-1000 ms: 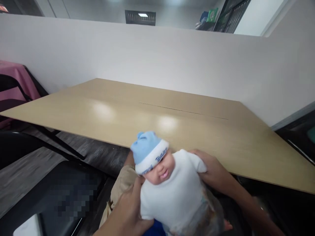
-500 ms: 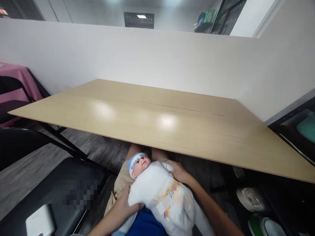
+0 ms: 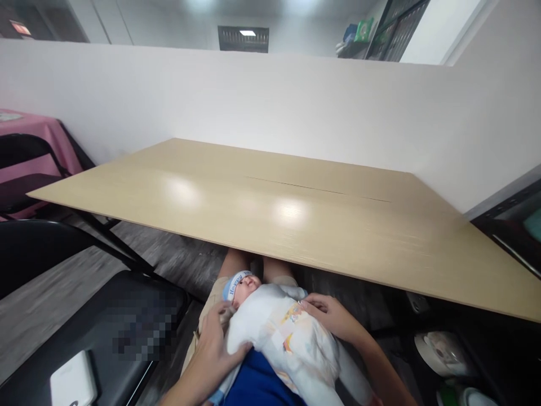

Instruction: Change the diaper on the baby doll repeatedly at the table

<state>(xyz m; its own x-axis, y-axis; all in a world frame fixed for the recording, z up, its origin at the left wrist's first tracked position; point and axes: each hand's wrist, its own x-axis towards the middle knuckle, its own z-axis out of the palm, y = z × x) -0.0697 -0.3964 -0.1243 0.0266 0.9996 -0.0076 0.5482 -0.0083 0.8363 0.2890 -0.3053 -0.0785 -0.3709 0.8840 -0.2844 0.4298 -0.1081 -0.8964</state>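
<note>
A baby doll (image 3: 249, 313) in white clothing and a blue-and-white cap (image 3: 237, 285) lies face up across my lap, its head away from me. Around its middle is a white diaper (image 3: 291, 349) with an orange and yellow print on the front. My left hand (image 3: 216, 341) is curved around the doll's shoulder and arm, thumb across its side and fingers close to its head. At the waist edge of the diaper, my right hand (image 3: 332, 316) has its thumb and fingers closed on the material; the fingertips are partly hidden.
A light wooden table (image 3: 220, 194) stretches over my knees and meets a white wall (image 3: 270, 101). To the left stands a black chair (image 3: 97, 316) with a white device (image 3: 72, 379) on it. Round white items (image 3: 443, 352) sit low at the right. A pink-covered table (image 3: 46, 132) stands far left.
My right hand has moved from the doll's upper arm down to the diaper's waist edge. My left fingers have shifted up toward the doll's head. The view has moved slightly.
</note>
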